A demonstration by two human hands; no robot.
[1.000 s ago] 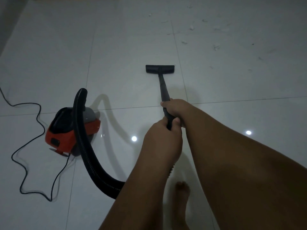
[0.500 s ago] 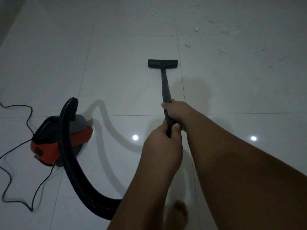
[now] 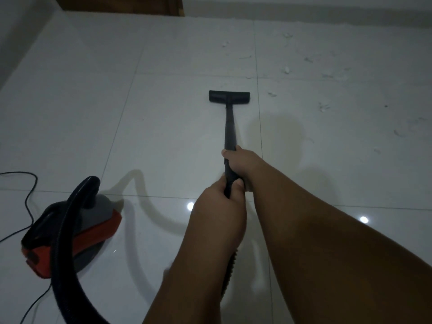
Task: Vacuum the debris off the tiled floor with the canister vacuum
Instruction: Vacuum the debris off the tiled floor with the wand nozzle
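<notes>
Both hands grip the black vacuum wand (image 3: 229, 127). My right hand (image 3: 240, 163) holds it higher up, and my left hand (image 3: 219, 206) holds its lower end just behind. The flat black floor nozzle (image 3: 229, 96) rests on the white tiled floor (image 3: 163, 113) ahead of me. Scattered pale debris (image 3: 286, 69) lies on the tiles to the nozzle's right and beyond it. The red and black canister vacuum (image 3: 70, 235) sits at the lower left. Its ribbed black hose (image 3: 63, 253) arches over the canister and runs down out of view under my left arm.
A thin black power cord (image 3: 30, 197) loops across the floor left of the canister. A wall runs along the far edge of the floor, with a brown door frame (image 3: 117, 5) at the top left. Two ceiling lights reflect off the tiles near my hands.
The wand and nozzle have pushed forward, nearer the debris. The view has tilted up, so the far wall and door frame show now and the canister sits lower left.
</notes>
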